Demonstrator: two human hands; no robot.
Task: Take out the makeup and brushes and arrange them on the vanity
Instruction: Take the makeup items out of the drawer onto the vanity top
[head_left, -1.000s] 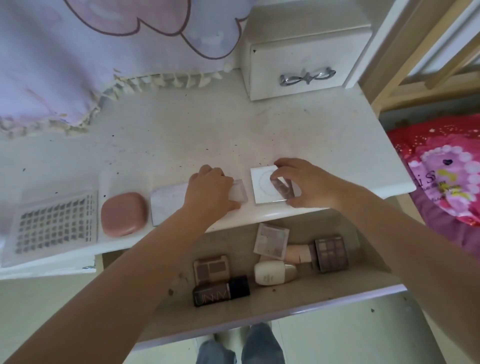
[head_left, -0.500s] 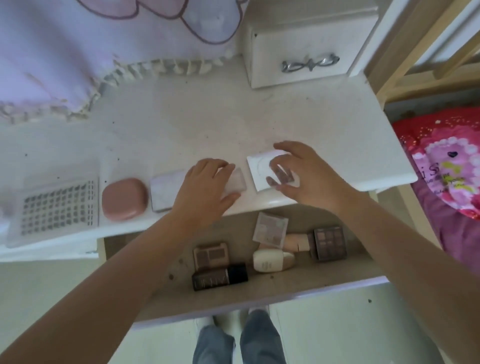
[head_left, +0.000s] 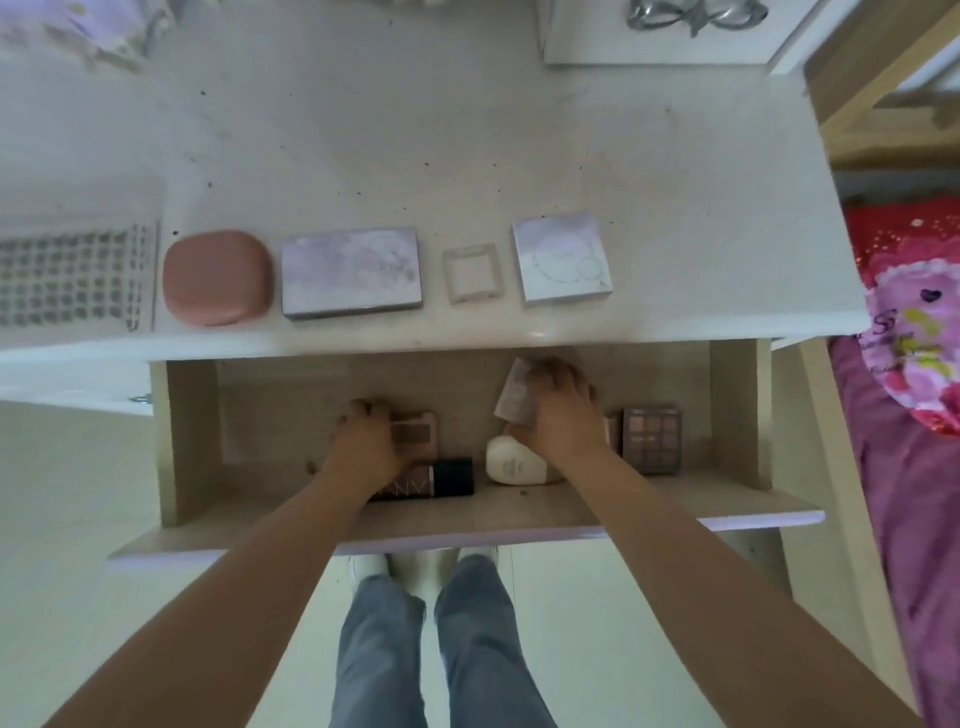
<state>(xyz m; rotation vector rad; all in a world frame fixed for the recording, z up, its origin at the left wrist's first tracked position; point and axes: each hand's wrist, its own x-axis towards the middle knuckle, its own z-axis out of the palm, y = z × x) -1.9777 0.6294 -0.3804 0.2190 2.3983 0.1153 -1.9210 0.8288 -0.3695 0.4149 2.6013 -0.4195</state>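
Both hands reach into the open drawer below the vanity top. Right hand curls round a small pale square palette, tilted up off the drawer floor; left hand grips a brown eyeshadow compact, mostly hidden by fingers. Nearby in the drawer: dark tube w/ black cap, white bottle, checkered eyeshadow palette. On the vanity, in a row: pink case, marbled rectangular palette, small clear box, white square compact. Gridded sheet at far left is cut off, blurred.
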